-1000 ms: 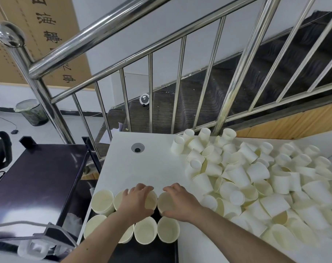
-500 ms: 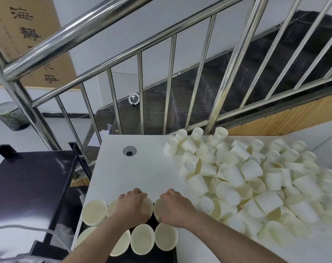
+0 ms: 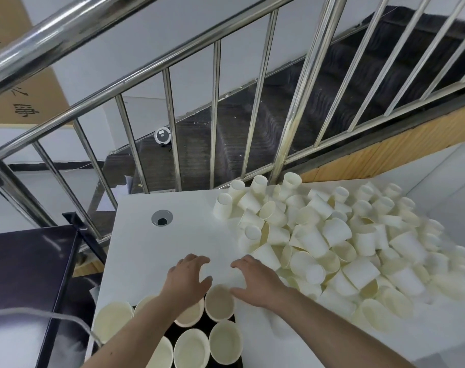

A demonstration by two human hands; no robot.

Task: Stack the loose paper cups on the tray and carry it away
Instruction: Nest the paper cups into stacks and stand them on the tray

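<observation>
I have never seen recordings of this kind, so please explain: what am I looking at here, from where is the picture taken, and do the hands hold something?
There is no machine. A person wears a camera on the head, looking forward and down at their own arms. The left hand and the right hand are spread over a white table, fingers open, holding nothing. Near the bottom edge stands a dark tray with upright paper cups on it. To the right lies a big pile of loose cups, most tipped over. Behind the table is a steel stair railing.
</observation>
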